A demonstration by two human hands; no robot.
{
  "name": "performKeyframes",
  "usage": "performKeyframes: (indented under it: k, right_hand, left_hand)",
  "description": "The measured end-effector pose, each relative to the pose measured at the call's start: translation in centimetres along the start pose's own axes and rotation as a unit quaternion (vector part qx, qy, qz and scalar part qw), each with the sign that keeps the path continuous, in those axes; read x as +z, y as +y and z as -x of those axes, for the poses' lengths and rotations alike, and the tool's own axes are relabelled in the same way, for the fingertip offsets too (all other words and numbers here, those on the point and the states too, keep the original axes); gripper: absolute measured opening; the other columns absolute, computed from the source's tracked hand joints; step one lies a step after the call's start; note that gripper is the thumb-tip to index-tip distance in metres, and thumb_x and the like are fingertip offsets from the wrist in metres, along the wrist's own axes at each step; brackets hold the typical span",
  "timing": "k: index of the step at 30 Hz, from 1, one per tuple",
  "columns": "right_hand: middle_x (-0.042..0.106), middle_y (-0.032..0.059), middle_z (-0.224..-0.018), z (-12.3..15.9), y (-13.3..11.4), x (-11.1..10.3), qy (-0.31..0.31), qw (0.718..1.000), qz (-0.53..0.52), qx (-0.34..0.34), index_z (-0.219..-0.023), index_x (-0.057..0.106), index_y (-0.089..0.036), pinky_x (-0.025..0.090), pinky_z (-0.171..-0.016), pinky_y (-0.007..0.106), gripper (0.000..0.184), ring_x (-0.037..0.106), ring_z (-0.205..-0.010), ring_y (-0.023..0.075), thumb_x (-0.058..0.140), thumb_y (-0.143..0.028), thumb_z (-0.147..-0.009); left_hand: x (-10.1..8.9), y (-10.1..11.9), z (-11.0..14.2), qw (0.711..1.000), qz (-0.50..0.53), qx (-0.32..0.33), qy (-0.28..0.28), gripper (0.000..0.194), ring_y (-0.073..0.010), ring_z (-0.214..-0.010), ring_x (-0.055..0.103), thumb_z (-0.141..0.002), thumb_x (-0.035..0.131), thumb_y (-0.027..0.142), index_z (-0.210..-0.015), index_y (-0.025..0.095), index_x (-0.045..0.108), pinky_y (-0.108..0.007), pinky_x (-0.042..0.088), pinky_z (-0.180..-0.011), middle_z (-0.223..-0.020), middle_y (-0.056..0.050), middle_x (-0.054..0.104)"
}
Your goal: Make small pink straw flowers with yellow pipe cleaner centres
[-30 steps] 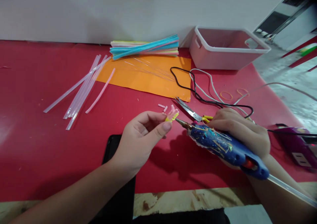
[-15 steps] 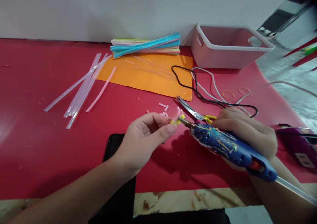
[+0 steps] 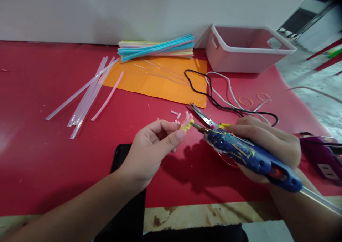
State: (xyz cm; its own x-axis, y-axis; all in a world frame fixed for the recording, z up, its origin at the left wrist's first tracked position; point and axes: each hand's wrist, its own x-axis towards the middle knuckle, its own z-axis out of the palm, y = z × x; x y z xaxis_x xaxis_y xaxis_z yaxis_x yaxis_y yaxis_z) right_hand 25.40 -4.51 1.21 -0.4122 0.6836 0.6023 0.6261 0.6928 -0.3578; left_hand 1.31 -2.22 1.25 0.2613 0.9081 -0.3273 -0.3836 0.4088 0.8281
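Observation:
My left hand (image 3: 153, 147) pinches a small pink and yellow bundle of cut straw pieces (image 3: 186, 121) between thumb and fingers, held above the red table (image 3: 40, 156). My right hand (image 3: 269, 142) grips a blue glue gun (image 3: 248, 154), smeared with dried glue, a clear glue stick sticking out of its back. The gun's metal nozzle points left and touches the bundle's right side. Scissors with yellow handles (image 3: 204, 118) lie just behind the nozzle.
An orange sheet (image 3: 157, 80) lies mid-table with a stack of coloured straws (image 3: 156, 47) behind it. Clear glue sticks (image 3: 85, 94) lie at left. A white tub (image 3: 247, 47), cables (image 3: 224, 99), rubber bands (image 3: 245, 101), a purple power strip (image 3: 324, 158) and a black phone (image 3: 125, 206) surround my hands.
The bundle has been turned slightly in my left fingers while the nozzle stays against it. My right hand and the glue gun shifted a little right and down.

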Motion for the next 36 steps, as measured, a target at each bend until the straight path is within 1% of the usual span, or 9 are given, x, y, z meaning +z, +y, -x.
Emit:
performKeyframes:
  k: [3, 7, 11, 15, 18, 22, 30, 33, 36]
  right_hand:
    - [0.065, 0.0055, -0.08, 0.0, 0.0, -0.1, 0.008, 1.0, 0.01, 0.0, -0.1, 0.063, -0.02, 0.051, -0.057, 0.031, 0.033, 0.064, -0.067, 0.0196, 0.06, -0.012, -0.068]
    - [0.065, 0.004, -0.078, -0.1, -0.1, -0.2, 0.011, 1.0, 0.02, 0.007, -0.093, 0.062, -0.021, 0.052, -0.055, 0.03, 0.028, 0.065, -0.065, 0.019, 0.059, -0.014, -0.067]
    - [0.064, 0.0045, -0.077, -0.1, -0.3, -0.2, 0.03, 0.999, 0.02, 0.02, -0.09, 0.062, -0.02, 0.051, -0.052, 0.029, 0.026, 0.064, -0.063, 0.0185, 0.059, -0.014, -0.065]
    - [0.063, 0.0045, -0.077, 0.0, -0.6, -0.3, 0.025, 0.998, 0.027, 0.046, -0.09, 0.062, -0.021, 0.048, -0.05, 0.028, 0.029, 0.062, -0.063, 0.0177, 0.056, -0.01, -0.063]
    - [0.063, 0.0052, -0.076, 0.1, -0.6, -0.3, 0.024, 0.999, 0.019, 0.044, -0.089, 0.062, -0.019, 0.048, -0.051, 0.028, 0.027, 0.063, -0.064, 0.0181, 0.057, -0.01, -0.064]
    - [0.062, 0.0047, -0.076, 0.1, -0.6, -0.3, 0.018, 0.999, 0.017, 0.036, -0.09, 0.062, -0.02, 0.048, -0.051, 0.029, 0.024, 0.063, -0.062, 0.0188, 0.06, -0.014, -0.067]
    - [0.061, 0.0023, -0.072, 0.1, -0.8, -0.2, 0.045, 0.997, 0.046, 0.048, -0.082, 0.061, -0.019, 0.045, -0.049, 0.026, 0.022, 0.061, -0.059, 0.0151, 0.055, -0.01, -0.063]
    - [0.061, 0.0024, -0.073, 0.3, -0.9, -0.2, 0.035, 0.998, 0.026, 0.049, -0.083, 0.06, -0.019, 0.047, -0.052, 0.027, 0.021, 0.062, -0.061, 0.0156, 0.055, -0.011, -0.065]
    - [0.06, 0.0019, -0.072, 0.2, -1.1, -0.2, 0.04, 0.996, 0.038, 0.065, -0.082, 0.06, -0.019, 0.047, -0.052, 0.027, 0.019, 0.061, -0.062, 0.0146, 0.052, -0.011, -0.067]
  left_hand:
    - [0.0, -0.1, 0.0, 1.0, 0.0, 0.004, 0.007, 0.02, -0.005, -0.057, 0.053, -0.066, 0.083, 0.022, -0.073, 0.016, 0.065, -0.016, 0.044, -0.056, -0.061, 0.005, 0.059]
    - [0.1, -0.1, 0.0, 1.0, 0.003, 0.001, 0.01, 0.022, -0.0049, -0.057, 0.053, -0.065, 0.084, 0.022, -0.072, 0.016, 0.064, -0.016, 0.044, -0.056, -0.061, 0.005, 0.059]
    - [0.1, -0.1, 0.0, 1.0, 0.005, 0.005, 0.014, 0.022, -0.005, -0.057, 0.053, -0.064, 0.084, 0.022, -0.073, 0.016, 0.065, -0.017, 0.045, -0.057, -0.063, 0.005, 0.059]
    - [0.0, -0.3, -0.1, 1.0, -0.001, 0.009, 0.009, 0.02, -0.0051, -0.057, 0.053, -0.066, 0.083, 0.021, -0.073, 0.016, 0.065, -0.017, 0.045, -0.057, -0.063, 0.005, 0.06]
    - [0.0, -0.3, -0.1, 1.0, 0.001, 0.009, 0.006, 0.019, -0.0047, -0.059, 0.054, -0.067, 0.083, 0.021, -0.074, 0.017, 0.066, -0.016, 0.045, -0.059, -0.065, 0.005, 0.061]
    - [0.0, -0.3, -0.1, 1.0, 0.003, 0.008, 0.004, 0.019, -0.0042, -0.059, 0.054, -0.067, 0.083, 0.021, -0.073, 0.016, 0.066, -0.015, 0.045, -0.059, -0.064, 0.006, 0.061]
    - [0.0, -0.2, -0.1, 1.0, -0.006, 0.006, 0.005, 0.019, -0.0046, -0.058, 0.054, -0.068, 0.082, 0.021, -0.073, 0.016, 0.065, -0.015, 0.045, -0.058, -0.063, 0.005, 0.061]
    - [-0.1, -0.3, -0.1, 1.0, -0.003, 0.006, 0.006, 0.019, -0.0041, -0.059, 0.055, -0.067, 0.083, 0.022, -0.073, 0.017, 0.066, -0.014, 0.045, -0.058, -0.064, 0.006, 0.062]
    - [-0.1, -0.4, -0.1, 1.0, 0.003, 0.013, 0.006, 0.019, -0.0033, -0.059, 0.055, -0.066, 0.084, 0.021, -0.074, 0.017, 0.067, -0.014, 0.046, -0.059, -0.066, 0.006, 0.063]
